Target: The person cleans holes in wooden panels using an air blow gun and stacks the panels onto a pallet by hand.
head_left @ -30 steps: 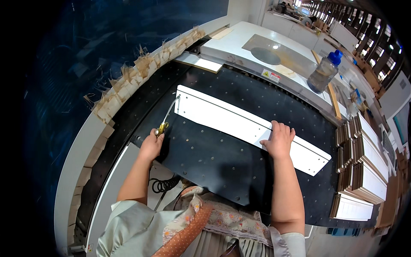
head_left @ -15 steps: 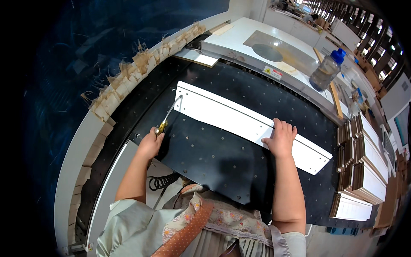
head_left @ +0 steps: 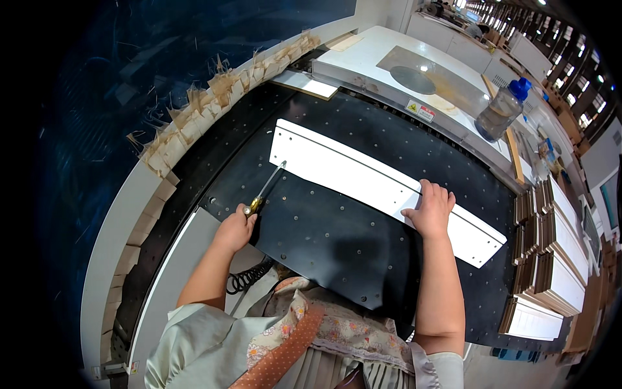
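Note:
A long white panel (head_left: 350, 174) with small holes near its ends lies slantwise on the black table. My left hand (head_left: 236, 229) is closed round the yellow handle of a screwdriver (head_left: 256, 203). Its thin metal shaft reaches up to the panel's left end, the tip at the near edge beside the holes. Whether the tip sits in a hole cannot be made out. My right hand (head_left: 432, 209) grips the panel right of its middle, fingers over the far edge and thumb at the near side.
Stacked white panels (head_left: 551, 285) stand at the right. A bottle with a blue cap (head_left: 502, 111) is on the white machine bed (head_left: 359, 59) beyond the black table (head_left: 337, 236). Frayed paper-like strips (head_left: 214, 104) line the left edge; a black coiled hose (head_left: 249, 277) hangs near me.
The screwdriver tip has moved down from the upper holes to the panel's near edge, my left hand shifting slightly toward me. My right hand keeps its hold; the whole view has shifted a little.

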